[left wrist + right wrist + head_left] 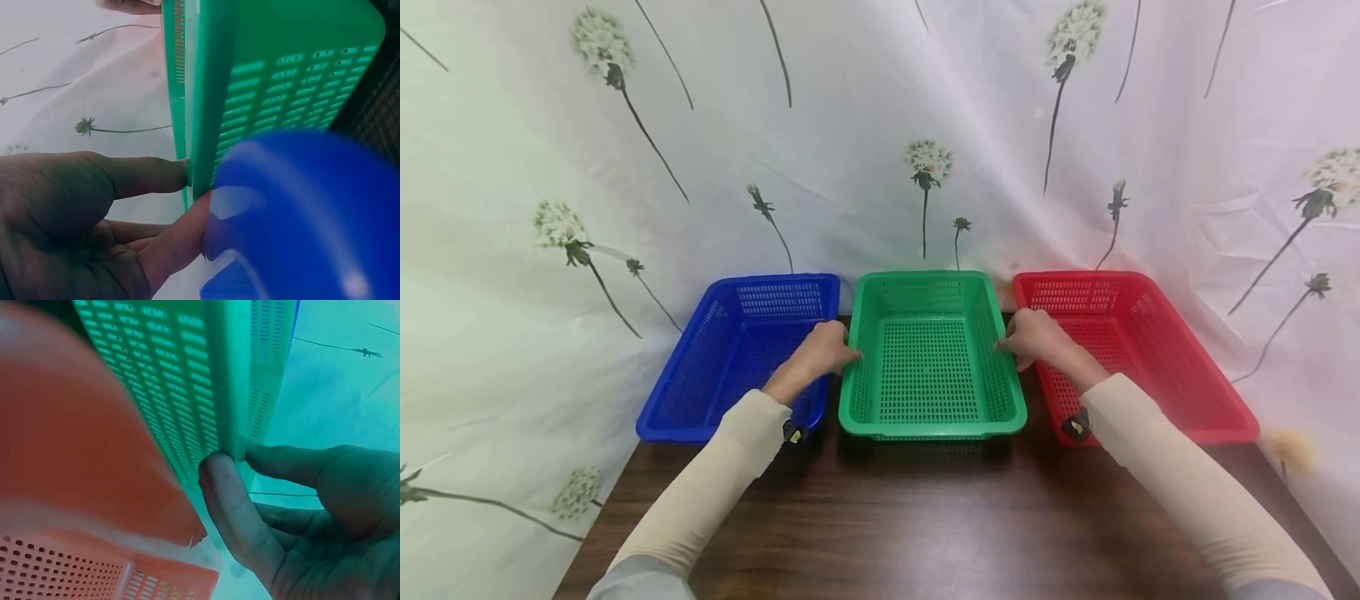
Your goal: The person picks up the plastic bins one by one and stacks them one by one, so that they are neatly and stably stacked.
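Note:
A green perforated plastic basket (928,431) stands between the other two baskets, with nothing inside it. My left hand (826,346) pinches its left rim, thumb on the inner side and fingers outside, as the left wrist view shows. On the opposite rim my right hand (1037,337) pinches in the same way, index finger (228,500) against the outer wall. Close beside the left hand is a blue basket (673,417); a red basket (1206,408) lies under the right forearm. Parts of both side baskets are hidden by the arms.
The baskets stand on a dark brown wooden table (910,517), near its back edge. Behind and around it hangs a white cloth (850,183) printed with dandelions. Both side baskets sit very near the green one.

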`<state>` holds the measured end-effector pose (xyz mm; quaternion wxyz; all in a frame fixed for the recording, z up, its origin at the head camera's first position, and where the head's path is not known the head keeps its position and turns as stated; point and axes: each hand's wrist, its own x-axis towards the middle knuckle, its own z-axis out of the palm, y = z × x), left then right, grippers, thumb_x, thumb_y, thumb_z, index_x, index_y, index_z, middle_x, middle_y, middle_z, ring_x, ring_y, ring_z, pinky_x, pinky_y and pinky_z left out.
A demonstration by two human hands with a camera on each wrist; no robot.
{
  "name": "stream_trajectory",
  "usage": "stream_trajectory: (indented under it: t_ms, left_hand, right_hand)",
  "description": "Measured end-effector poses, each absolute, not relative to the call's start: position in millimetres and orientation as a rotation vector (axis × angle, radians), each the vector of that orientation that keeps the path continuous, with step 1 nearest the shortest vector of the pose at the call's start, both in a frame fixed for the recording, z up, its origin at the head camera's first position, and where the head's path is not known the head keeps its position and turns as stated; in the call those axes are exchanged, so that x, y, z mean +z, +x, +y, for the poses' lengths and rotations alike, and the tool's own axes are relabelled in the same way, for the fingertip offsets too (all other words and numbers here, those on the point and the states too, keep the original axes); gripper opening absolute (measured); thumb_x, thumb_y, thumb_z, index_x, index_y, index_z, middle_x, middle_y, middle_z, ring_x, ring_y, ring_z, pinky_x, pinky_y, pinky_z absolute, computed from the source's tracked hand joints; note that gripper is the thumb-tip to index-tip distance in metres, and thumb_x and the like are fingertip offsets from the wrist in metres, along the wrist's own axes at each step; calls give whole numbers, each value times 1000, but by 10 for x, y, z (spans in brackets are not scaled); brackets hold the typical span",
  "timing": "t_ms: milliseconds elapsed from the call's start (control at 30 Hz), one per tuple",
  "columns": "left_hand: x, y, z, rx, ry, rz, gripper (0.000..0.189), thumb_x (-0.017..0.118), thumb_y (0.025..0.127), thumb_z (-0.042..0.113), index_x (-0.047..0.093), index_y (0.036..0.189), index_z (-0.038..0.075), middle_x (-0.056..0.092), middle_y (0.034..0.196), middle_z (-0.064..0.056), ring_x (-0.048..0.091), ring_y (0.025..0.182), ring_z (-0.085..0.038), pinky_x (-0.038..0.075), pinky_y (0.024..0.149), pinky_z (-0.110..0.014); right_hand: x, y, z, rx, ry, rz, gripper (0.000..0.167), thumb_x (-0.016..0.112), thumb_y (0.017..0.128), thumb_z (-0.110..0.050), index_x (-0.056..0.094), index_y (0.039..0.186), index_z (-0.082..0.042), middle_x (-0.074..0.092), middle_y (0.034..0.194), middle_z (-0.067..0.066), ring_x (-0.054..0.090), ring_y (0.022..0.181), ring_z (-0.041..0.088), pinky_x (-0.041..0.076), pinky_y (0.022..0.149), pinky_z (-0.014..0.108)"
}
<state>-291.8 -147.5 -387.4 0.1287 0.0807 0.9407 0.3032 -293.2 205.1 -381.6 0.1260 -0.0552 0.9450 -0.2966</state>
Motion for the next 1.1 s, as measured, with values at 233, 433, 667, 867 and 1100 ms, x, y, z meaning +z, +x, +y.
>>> stream_trajectory:
  t_ms: [233, 433, 667, 867, 1100]
  left_hand:
    - [-3894, -2892, -1458, 918, 187, 2744, 19, 72, 99, 5, 72, 105, -13, 78, 94, -26, 80, 76, -31, 67, 67, -35]
    - [-3890, -2872, -1449, 916, 177, 2755, 15, 71, 99, 5, 73, 96, -10, 77, 84, -24, 80, 73, -31, 68, 76, -46]
    - [-3874, -2862, -1459, 866, 167, 2782, 26, 70, 101, 9, 65, 76, 3, 71, 69, -19, 79, 82, -40, 66, 66, -39]
    - [-3822, -2854, -1444, 848, 168, 2821, 26, 71, 101, 13, 63, 77, 6, 61, 59, -7, 71, 63, -30, 47, 50, -25]
    - [-3744, -2811, -1434, 912, 212, 2872, 24, 75, 100, 19, 77, 102, -5, 78, 84, -17, 76, 65, -21, 62, 60, -32]
  right_hand:
    - [-3847, -2969, 2034, -823, -142, 2755, 23, 75, 99, -13, 72, 102, 10, 76, 86, 22, 77, 63, 23, 67, 73, 45]
    - [-3844, -2973, 2031, -821, -151, 2755, 22, 74, 98, -11, 69, 100, 9, 75, 85, 22, 77, 61, 23, 67, 72, 46]
    - [-3797, -2931, 2033, -822, -186, 2762, 19, 75, 97, -10, 70, 98, 8, 76, 83, 21, 78, 64, 26, 68, 70, 43]
    - [-3690, -2905, 2033, -794, -174, 2777, 24, 75, 98, -11, 70, 107, 11, 76, 94, 26, 80, 73, 32, 68, 69, 40]
    - [-3536, -2887, 2102, -788, -168, 2795, 35, 79, 96, -14, 68, 118, 12, 75, 106, 28, 79, 75, 29, 68, 76, 44]
